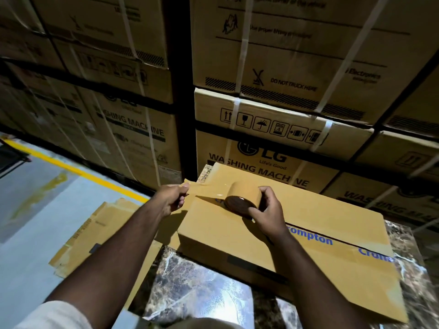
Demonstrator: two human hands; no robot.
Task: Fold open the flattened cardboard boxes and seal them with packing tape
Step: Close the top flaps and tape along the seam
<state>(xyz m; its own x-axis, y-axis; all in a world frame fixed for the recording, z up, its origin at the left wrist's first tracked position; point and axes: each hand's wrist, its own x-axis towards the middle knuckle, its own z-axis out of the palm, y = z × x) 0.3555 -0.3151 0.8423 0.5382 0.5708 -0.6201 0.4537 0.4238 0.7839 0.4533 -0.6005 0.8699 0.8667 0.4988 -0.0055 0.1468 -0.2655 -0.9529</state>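
At frame centre, the right hand grips a tape roll over the cardboard box. The left hand pinches the tape's free end, at centre left.

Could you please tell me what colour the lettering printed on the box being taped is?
Blue lettering on the brown cardboard box, clearest in the head view.

A warehouse — strapped washing-machine cartons stacked high just beyond the fingers, and a yellow lane line on the grey concrete floor to their left.
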